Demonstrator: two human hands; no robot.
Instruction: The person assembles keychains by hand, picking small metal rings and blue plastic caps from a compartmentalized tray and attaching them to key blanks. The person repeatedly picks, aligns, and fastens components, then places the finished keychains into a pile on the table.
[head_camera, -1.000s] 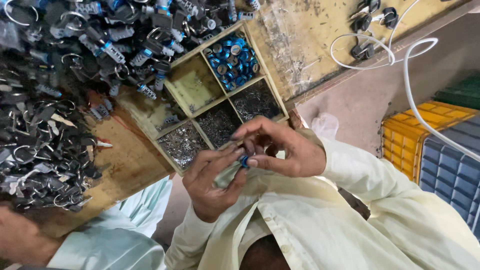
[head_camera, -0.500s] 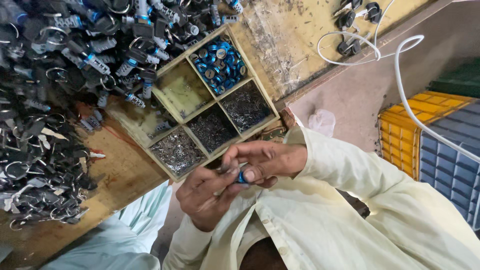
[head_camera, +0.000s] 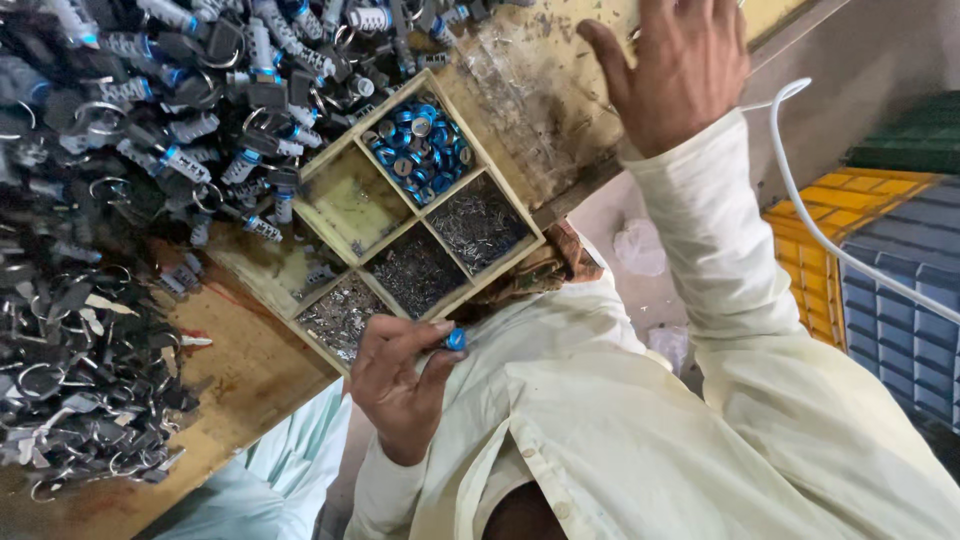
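Blue-capped small part (head_camera: 455, 339), pinched between the thumb and fingertips of the left hand (head_camera: 400, 385), sits just below the front edge of a wooden divided tray (head_camera: 432, 214), held above the person's pale shirt. Going from the left: a dense heap of dark metal pieces and wire rings (head_camera: 70, 360) covers the left side of the worn wooden table (head_camera: 240, 370), and a second heap of grey parts with blue bands (head_camera: 170, 90) fills the upper left. Next comes the tray, with several square compartments: one holds blue round caps (head_camera: 420, 148), one is nearly bare yellowed wood, and the others hold fine grey metal bits (head_camera: 480, 222). The left hand is closed on the blue-capped part, palm turned up, just beside the tray's nearest compartment. Further right, the right hand (head_camera: 680, 65) is raised to the scuffed top part of the table, fingers spread apart and holding nothing that can be seen, its long pale sleeve running down to the shoulder. A white cable (head_camera: 810, 215) curves past the sleeve, and at the far right stand a yellow crate (head_camera: 820, 205) and a blue-grey crate (head_camera: 900, 300)
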